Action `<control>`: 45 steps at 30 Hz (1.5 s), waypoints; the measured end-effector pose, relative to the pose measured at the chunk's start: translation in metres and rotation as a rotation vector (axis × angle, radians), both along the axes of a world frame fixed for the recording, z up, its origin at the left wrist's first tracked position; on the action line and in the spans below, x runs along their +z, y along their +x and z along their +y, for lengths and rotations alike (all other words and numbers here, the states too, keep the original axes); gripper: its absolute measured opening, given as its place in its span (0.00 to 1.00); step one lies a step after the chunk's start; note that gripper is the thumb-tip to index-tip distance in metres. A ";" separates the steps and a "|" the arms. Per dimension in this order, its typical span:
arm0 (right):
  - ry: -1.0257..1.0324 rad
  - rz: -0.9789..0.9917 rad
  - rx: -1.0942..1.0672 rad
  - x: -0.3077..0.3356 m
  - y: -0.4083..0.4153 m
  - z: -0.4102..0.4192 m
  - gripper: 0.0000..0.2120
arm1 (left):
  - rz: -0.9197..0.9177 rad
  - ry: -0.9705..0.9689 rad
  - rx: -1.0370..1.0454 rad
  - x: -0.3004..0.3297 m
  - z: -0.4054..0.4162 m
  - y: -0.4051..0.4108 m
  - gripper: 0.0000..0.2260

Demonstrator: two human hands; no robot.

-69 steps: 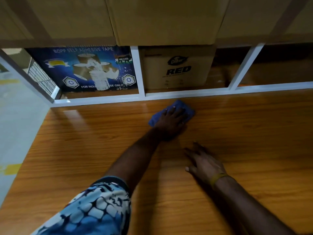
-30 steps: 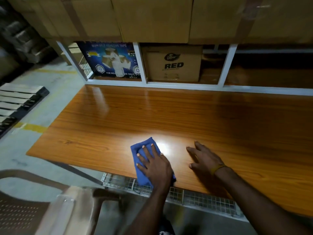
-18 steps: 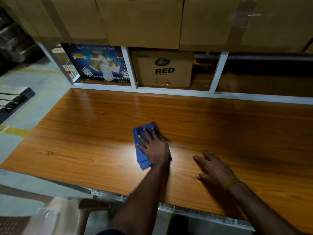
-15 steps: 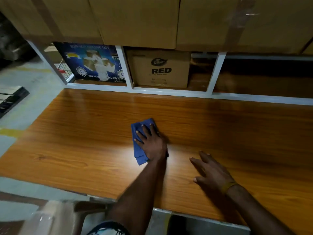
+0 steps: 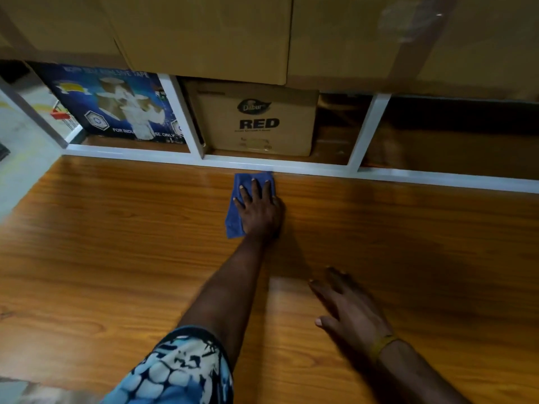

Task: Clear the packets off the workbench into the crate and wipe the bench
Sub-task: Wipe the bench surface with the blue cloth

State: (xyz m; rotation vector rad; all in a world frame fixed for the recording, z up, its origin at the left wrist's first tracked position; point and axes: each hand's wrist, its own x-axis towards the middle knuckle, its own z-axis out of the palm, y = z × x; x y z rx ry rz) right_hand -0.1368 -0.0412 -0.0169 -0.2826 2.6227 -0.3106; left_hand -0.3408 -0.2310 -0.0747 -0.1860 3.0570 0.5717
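The wooden workbench (image 5: 116,243) fills most of the head view. A folded blue cloth (image 5: 233,221) lies at the bench's far edge, touching the white shelf frame (image 5: 291,167). My left hand (image 5: 259,208) presses flat on the cloth with the arm stretched forward and the fingers spread over it. Nearer to me on the right, my right hand (image 5: 350,313) rests palm down on the bare wood and holds nothing. A yellow band is on its wrist. No packets and no crate are in view.
Behind the bench, the white frame's compartments hold a blue adhesive-tape box (image 5: 113,106) and a brown "RED" carton (image 5: 256,121). Large cardboard cartons (image 5: 218,33) sit on top of the frame. Grey floor (image 5: 17,147) shows past the bench's left edge.
My left hand has slid the cloth from the near edge of the bench out to the far edge by the frame. I have leaned in closer. My right hand has stayed planted.
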 end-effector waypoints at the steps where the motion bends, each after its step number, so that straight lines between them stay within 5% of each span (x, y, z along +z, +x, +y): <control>1: -0.003 -0.012 -0.001 0.001 -0.001 0.000 0.35 | -0.008 -0.006 -0.041 0.000 0.004 -0.008 0.25; 7: 0.012 -0.030 0.011 0.001 -0.001 0.001 0.36 | -0.090 -0.074 -0.214 0.003 0.011 -0.024 0.25; 14: 0.027 -0.054 0.080 0.001 -0.002 0.010 0.38 | 0.015 -0.240 -0.895 0.003 0.031 0.026 0.24; 17: 0.045 -0.082 0.128 0.003 -0.001 0.021 0.39 | 0.063 -0.244 -0.994 -0.005 0.009 0.060 0.24; 22: 0.077 -0.098 0.159 0.004 0.010 0.043 0.41 | 0.079 -0.156 -0.567 -0.012 -0.018 0.128 0.25; 27: 0.140 -0.096 0.115 0.005 0.024 0.064 0.40 | 0.012 -0.131 -0.048 -0.001 0.045 0.176 0.25; 32: 0.196 -0.058 0.013 0.011 0.040 0.093 0.37 | -0.021 -0.111 -0.315 0.001 0.105 0.218 0.25; 37: 0.180 -0.069 0.010 0.009 0.061 0.121 0.38 | 0.038 -0.167 -0.664 -0.010 0.058 0.273 0.24; 39: 0.179 -0.061 0.049 0.008 0.069 0.129 0.38 | 0.049 -0.165 -0.586 -0.015 0.036 0.291 0.23; 45: 0.160 -0.014 0.077 0.008 0.097 0.147 0.37 | -0.059 -0.113 0.148 -0.001 0.098 0.325 0.25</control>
